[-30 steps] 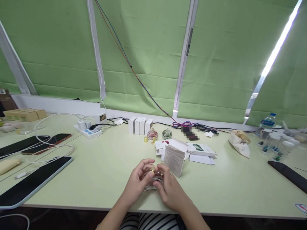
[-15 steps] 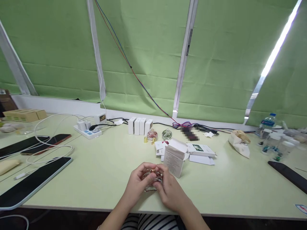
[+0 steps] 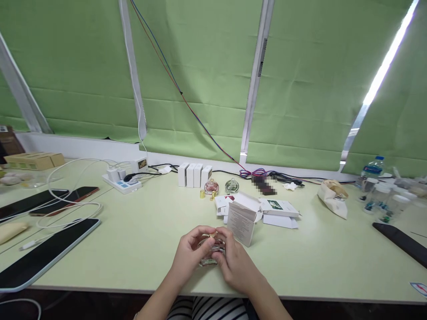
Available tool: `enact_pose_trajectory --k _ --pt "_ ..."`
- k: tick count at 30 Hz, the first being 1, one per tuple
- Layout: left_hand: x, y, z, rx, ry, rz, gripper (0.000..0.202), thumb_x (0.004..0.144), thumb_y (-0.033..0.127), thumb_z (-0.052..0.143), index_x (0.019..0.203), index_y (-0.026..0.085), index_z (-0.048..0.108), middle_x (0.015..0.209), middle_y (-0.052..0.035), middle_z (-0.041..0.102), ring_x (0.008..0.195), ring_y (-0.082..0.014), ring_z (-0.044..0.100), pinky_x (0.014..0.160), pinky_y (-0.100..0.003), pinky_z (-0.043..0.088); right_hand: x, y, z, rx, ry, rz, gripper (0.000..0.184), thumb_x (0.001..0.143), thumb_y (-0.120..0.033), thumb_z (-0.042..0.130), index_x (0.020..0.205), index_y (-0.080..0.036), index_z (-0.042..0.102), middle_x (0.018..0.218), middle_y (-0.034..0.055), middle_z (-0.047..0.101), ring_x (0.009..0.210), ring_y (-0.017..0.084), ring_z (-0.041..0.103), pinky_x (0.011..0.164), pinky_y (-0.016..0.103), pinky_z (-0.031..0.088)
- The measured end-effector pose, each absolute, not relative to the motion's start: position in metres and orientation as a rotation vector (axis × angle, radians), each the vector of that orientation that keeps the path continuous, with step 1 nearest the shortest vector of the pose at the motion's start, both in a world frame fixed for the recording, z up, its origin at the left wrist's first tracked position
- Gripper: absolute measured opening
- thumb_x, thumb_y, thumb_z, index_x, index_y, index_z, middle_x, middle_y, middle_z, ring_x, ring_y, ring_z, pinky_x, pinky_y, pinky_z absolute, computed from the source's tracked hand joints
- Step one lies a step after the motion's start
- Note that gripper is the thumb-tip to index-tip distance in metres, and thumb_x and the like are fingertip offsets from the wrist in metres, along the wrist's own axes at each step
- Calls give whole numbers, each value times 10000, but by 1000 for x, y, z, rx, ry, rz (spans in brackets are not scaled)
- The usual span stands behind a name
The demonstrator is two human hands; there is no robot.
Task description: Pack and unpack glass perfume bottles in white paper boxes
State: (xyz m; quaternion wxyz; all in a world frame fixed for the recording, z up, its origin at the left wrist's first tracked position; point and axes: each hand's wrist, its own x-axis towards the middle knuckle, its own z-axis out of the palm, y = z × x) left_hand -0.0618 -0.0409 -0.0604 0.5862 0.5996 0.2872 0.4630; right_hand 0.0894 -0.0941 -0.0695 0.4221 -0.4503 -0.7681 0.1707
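Both my hands hold a small clear glass perfume bottle (image 3: 209, 254) with a gold cap just above the near edge of the pale green table (image 3: 140, 240). My left hand (image 3: 191, 255) wraps the bottle's left side, thumb and fingers up by the cap. My right hand (image 3: 236, 262) closes on its right side. Most of the bottle is hidden by my fingers. An open white carton (image 3: 243, 218) stands right behind my hands.
Flat white cartons (image 3: 279, 209), two round perfume bottles (image 3: 211, 186) and a row of white boxes (image 3: 195, 174) lie farther back. Phones and a tablet (image 3: 43, 253) with cables are at left, a power strip (image 3: 122, 182) behind. A cloth bag (image 3: 332, 195) and jars (image 3: 383, 200) stand right.
My hands have stayed in place on the bottle; my left fingers have shifted slightly around the gold cap. Nothing else on the table has moved.
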Motion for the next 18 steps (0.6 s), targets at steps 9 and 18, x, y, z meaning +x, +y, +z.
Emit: enact_pose_trajectory --k 9,18 --pt "-61 -43 -62 1420 678 1030 340 706 435 675 920 173 643 945 -74 683 857 -214 639 633 -247 547 89 -96 -72 -1143 -1920 414 461 852 -134 425 1276 -165 248 1257 104 493 1160 164 473 971 325 402" --pt "-61 -42 -59 1506 697 1057 293 721 417 663 867 164 644 905 -66 671 831 -196 633 671 -244 536 89 -95 -71 -1148 -1917 429 476 848 -134 428 1280 -161 231 1258 112 496 1163 168 476 972 336 403"
